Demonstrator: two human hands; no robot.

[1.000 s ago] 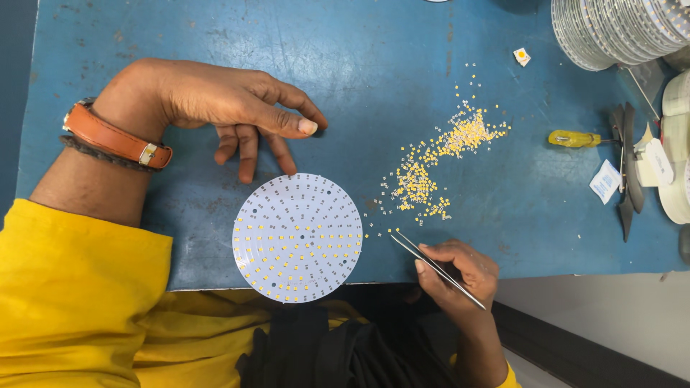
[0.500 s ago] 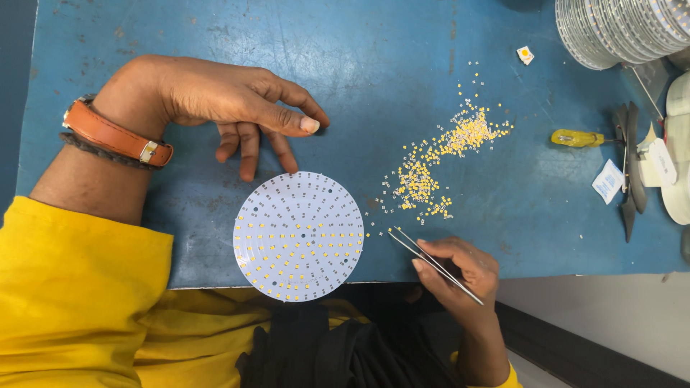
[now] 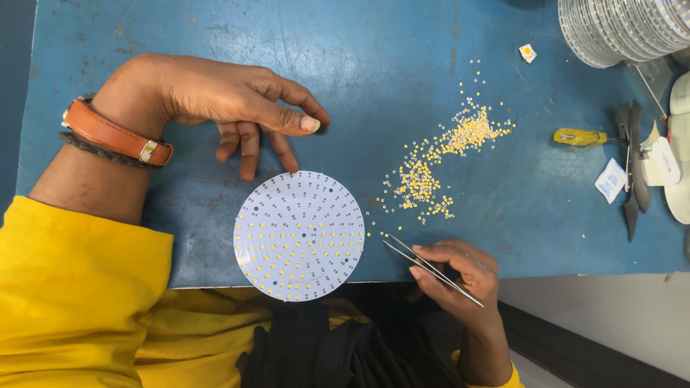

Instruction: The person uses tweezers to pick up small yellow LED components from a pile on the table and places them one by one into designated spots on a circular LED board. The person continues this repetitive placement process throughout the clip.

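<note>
The round white board [image 3: 299, 235] is lying flat on the blue table [image 3: 374, 65], right at the near edge, in front of the person's yellow sleeves. It is a thin disc, its face dotted in rings — many of the spots are carrying small yellow chips, thickest across the lower half, while others are showing as bare grey pads. A few small holes are showing near its middle.

The right hand [image 3: 456, 276] is gripping a pair of slim metal tweezers [image 3: 424, 264], fingers pinched shut on the shaft, the tips pointing toward the board's right rim and sitting just beside it, slightly apart; whether anything is caught in them is too small to tell.

The left hand [image 3: 223, 97] is resting empty on the table just above the board — fingers loose and curled, their tips near the top rim.

A scatter of tiny yellow chips [image 3: 445, 154] is lying to the board's upper right.
</note>
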